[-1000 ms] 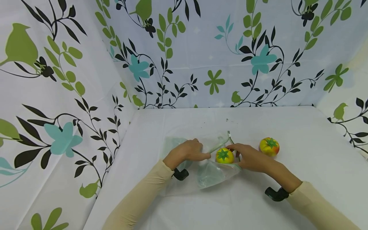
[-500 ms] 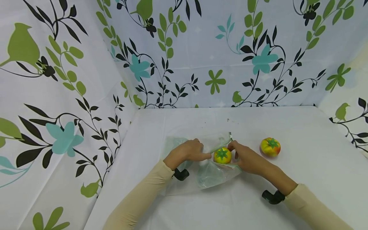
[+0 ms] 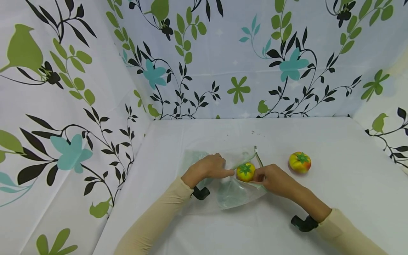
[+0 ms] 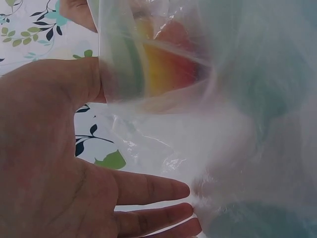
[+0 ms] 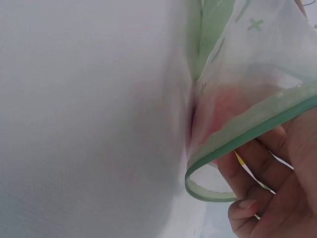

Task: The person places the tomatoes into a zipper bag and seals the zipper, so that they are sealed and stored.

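Arms: both sleeved forearms reach forward and meet mid-worktop.
Setting: white worktop [image 3: 334, 198], walled by bird-and-leaf printed cloth [image 3: 63, 106].
Left hand [image 3: 208, 168]: fingers curled, pinching the clear zip bag [image 3: 231, 194] at its mouth.
Right hand [image 3: 274, 179]: fingers curled round the toy tomato [image 3: 245, 172], set at the bag's opening.
Nearby: a second tomato [image 3: 299, 162] lies apart, to the right.

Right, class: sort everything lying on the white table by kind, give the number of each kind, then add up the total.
Toy tomatoes: 2, one at the bag's mouth between the two hands, one lying apart to the right
Clear plastic zip bags: 1
Total: 3
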### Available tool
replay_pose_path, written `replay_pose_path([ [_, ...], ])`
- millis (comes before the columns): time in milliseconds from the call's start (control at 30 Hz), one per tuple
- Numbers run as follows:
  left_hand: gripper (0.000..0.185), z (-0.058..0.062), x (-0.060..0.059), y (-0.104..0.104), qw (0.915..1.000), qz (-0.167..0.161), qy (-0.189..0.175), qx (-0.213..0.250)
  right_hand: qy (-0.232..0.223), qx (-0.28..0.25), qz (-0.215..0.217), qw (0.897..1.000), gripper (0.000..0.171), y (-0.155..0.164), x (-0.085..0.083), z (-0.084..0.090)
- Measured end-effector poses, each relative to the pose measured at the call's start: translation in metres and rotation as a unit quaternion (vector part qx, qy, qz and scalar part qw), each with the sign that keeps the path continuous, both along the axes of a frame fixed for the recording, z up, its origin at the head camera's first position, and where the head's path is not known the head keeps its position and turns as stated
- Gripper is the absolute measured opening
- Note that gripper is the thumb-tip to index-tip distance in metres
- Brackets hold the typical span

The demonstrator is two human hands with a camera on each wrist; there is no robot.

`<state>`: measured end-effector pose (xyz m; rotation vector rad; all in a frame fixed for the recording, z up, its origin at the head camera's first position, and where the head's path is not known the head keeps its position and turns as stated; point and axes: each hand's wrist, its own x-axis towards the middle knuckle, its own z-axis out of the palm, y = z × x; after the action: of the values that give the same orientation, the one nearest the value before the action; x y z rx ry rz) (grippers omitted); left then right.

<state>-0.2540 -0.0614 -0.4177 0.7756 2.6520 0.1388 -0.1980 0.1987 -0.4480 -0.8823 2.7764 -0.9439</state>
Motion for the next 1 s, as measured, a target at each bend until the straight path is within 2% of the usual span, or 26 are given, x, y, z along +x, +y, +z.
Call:
replay_pose_path([
  [200, 0.070, -0.003, -0.001, 0.001, 1.0000, 0.003, 0.006, 0.005, -0.039, -0.032, 0.037, 0.998, 0.026, 0.001, -0.001, -0.004],
  [367, 0.071, -0.004, -0.002, 0.000, 1.0000, 0.002, 0.006, 0.006, -0.048, -0.048, 0.052, 0.996, 0.025, -0.001, -0.002, -0.009],
  [467, 0.073, -0.004, -0.003, -0.001, 1.0000, 0.003, 0.004, 0.007, -0.044, -0.045, 0.052, 0.997, 0.021, -0.003, -0.001, -0.011],
  [767, 0.082, -0.004, -0.002, -0.003, 0.9995, 0.015, -0.009, 0.025, -0.019, -0.031, 0.051, 0.998, 0.033, -0.007, -0.001, -0.019],
  [1000, 0.086, -0.004, -0.002, -0.005, 0.9991, 0.025, -0.017, 0.030, -0.036, -0.038, 0.045, 0.998, 0.039, -0.011, 0.000, -0.018],
])
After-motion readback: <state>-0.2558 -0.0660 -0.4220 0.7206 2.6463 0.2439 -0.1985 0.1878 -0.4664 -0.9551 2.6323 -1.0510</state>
